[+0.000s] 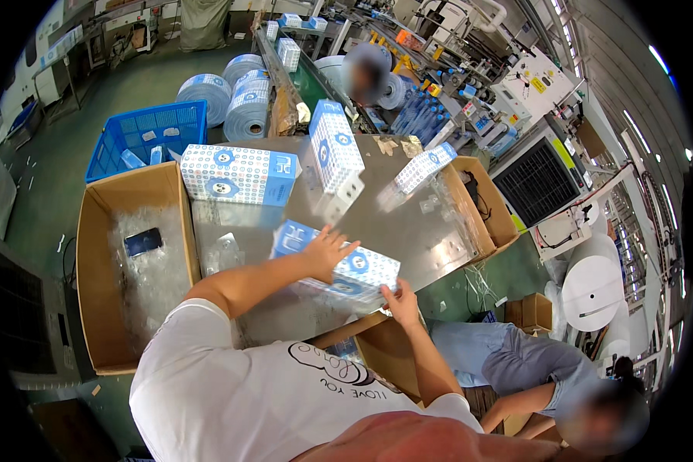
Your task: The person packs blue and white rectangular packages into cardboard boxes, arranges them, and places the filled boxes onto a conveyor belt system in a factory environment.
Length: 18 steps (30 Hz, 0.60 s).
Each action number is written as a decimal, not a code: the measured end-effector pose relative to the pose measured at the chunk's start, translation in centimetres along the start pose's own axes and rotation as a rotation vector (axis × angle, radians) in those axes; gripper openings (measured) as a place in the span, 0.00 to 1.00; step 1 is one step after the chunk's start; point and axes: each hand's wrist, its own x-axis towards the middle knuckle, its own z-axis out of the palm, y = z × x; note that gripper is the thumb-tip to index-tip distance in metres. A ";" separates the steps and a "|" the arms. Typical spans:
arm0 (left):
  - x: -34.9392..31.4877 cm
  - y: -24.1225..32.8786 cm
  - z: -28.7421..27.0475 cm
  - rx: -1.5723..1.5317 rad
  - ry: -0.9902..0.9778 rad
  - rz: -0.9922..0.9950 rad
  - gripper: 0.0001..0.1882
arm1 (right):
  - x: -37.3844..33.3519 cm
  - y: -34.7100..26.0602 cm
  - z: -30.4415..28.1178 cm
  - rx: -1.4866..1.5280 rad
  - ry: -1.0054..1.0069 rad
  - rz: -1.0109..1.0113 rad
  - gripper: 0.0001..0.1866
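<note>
A long blue-and-white printed package (373, 267) lies near the front edge of the metal table (316, 212). My left hand (327, 254) rests on its top with the fingers spread. At the package's right end, my right hand (403, 303) grips the corner between thumb and fingers. Beyond them stands a taller package (335, 146), a white piece with holes (342, 200) by its near end. Another package (239, 175) lies at the table's left, and a smaller-looking one (426, 167) at the right.
To the left stands a cardboard box (92, 269) holding clear plastic film and a phone (143, 242), with a blue crate (146, 119) behind. Another carton (481, 223) adjoins the table's right edge. Printed film rolls (246, 115) and machinery stand farther back. A co-worker (508, 354) bends at the lower right.
</note>
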 end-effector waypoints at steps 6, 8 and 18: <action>-1.8 -6.8 -1.0 -0.200 -0.097 0.273 0.51 | 12.3 -7.8 -2.7 0.103 -0.318 -0.001 0.25; -2.7 -7.1 -0.6 -0.249 -0.024 0.362 0.50 | 20.1 -9.6 0.1 -0.195 0.008 -0.289 0.21; -9.4 -13.1 -11.9 -1.028 0.623 -0.364 0.56 | 31.0 0.6 8.7 -0.428 0.018 -0.286 0.32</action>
